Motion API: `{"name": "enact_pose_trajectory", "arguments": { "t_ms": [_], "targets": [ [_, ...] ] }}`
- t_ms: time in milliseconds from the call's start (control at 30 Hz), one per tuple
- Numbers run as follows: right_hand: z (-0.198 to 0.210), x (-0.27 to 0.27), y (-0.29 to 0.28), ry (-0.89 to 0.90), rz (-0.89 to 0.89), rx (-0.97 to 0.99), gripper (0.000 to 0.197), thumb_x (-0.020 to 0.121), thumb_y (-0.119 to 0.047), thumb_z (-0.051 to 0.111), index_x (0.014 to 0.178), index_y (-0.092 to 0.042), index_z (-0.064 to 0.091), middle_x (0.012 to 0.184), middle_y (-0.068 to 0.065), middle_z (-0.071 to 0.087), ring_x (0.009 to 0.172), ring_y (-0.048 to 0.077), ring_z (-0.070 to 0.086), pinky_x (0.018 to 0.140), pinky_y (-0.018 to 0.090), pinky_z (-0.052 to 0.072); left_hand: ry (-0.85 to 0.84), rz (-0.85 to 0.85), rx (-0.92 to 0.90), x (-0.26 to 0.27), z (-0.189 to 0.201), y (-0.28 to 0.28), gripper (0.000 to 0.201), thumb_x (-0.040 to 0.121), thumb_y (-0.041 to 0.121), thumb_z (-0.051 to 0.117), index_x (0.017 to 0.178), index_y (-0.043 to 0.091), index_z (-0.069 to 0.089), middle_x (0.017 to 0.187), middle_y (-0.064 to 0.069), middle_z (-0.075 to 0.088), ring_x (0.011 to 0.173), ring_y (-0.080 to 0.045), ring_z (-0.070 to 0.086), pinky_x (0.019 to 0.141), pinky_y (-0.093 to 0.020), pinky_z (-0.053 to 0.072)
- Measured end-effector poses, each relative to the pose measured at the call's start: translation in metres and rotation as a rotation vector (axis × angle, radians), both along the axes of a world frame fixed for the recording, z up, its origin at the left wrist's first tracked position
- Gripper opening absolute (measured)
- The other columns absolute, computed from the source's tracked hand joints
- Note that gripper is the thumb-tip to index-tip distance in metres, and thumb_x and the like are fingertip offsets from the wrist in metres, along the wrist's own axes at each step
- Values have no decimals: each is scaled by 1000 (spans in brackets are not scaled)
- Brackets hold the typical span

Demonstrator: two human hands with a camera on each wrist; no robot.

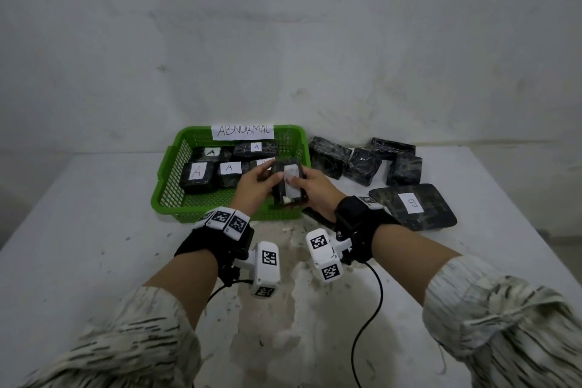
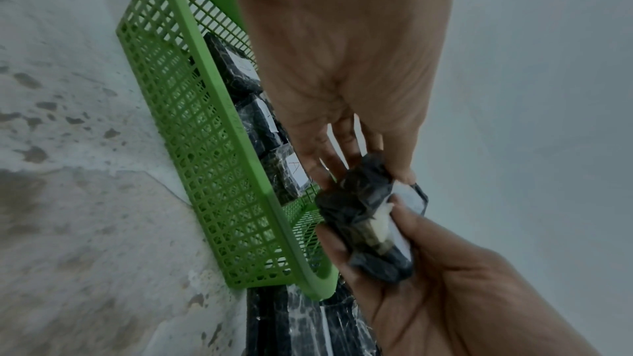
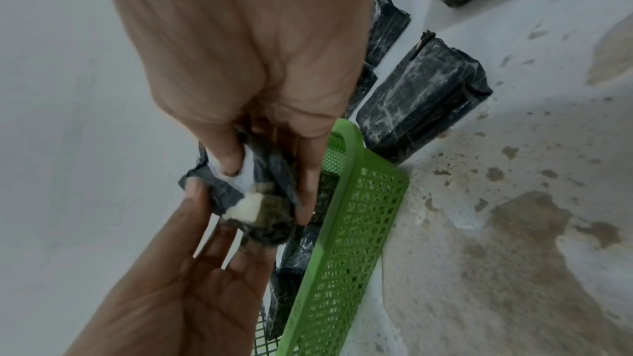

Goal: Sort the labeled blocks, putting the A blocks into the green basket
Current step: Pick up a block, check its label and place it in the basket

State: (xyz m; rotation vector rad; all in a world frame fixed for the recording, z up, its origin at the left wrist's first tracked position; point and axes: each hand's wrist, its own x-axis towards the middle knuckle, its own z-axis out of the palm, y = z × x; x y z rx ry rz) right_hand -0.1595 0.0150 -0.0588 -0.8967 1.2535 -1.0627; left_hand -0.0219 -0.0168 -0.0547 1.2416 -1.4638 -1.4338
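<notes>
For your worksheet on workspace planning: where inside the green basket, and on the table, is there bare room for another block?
Inside the green mesh basket, the near strip of floor before the dark wrapped A blocks is bare; the far half is crowded. The white table left of the basket is open. To its right, unlabeled blocks and the flat B block crowd it.

Both hands are holding one dark wrapped block (image 2: 363, 215) just past the near right corner of the green basket (image 2: 212, 161). The left hand (image 2: 342, 69) is reaching down, its fingers (image 2: 397, 156) touching the block's top end, while the right hand (image 2: 445, 280) is cupping it from below. A white label is showing on the block, letter unreadable. More labeled blocks (image 2: 270, 140) are sitting inside the basket, on the stained tabletop (image 2: 85, 199).
</notes>
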Motion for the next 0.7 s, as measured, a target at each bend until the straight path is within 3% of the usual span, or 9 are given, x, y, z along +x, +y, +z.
{"name": "enact_pose_trajectory", "arguments": {
  "t_ms": [100,167,300,400,500,600,700],
  "targets": [
    [-1,0,1,-21,5,9,33,99,-7,48,131,-5,52,116,18,61,99,33,60,83,51,52,-77,-43,-42,2,0,1,52,86,5,62,136,11,47,122,-17,61,112,-29,59,99,-44,47],
    [-1,1,2,-35,37,8,35,96,-4,51,132,-5,52,119,19,61,100,32,61,82,46,54,-65,-17,-33,3,0,1,51,87,4,61,136,9,46,124,-18,60,113,-30,59,100,-45,46],
    [-1,0,4,-53,49,-4,38,94,5,48,131,-2,50,115,18,60,89,27,62,69,35,58,-17,-25,24,4,1,5,55,88,3,59,139,7,41,128,-16,57,117,-28,56,100,-39,46],
    [-1,-1,6,-66,53,-3,38,93,7,48,130,0,51,115,18,60,89,26,62,70,35,57,-52,-44,-9,4,-2,6,59,86,1,62,140,9,40,128,-15,57,117,-27,56,102,-42,45],
    [2,0,8,-56,108,0,44,89,12,50,129,-6,51,117,18,60,93,26,62,69,26,56,-63,-17,-36,4,-6,4,59,85,2,62,140,9,40,125,-13,59,114,-27,58,100,-42,46],
    [2,1,9,-28,117,0,52,87,15,51,134,-7,47,129,23,57,101,29,60,79,31,54,-81,57,-59,4,-9,3,60,81,3,67,134,11,41,113,-8,58,102,-23,59,89,-36,51],
    [5,1,11,-109,86,-3,50,95,-4,53,142,-16,41,129,12,57,110,28,59,86,35,53,-128,161,-143,5,-10,1,39,78,-3,68,108,12,47,90,-5,55,84,-23,57,70,-25,50]
  ]
}}
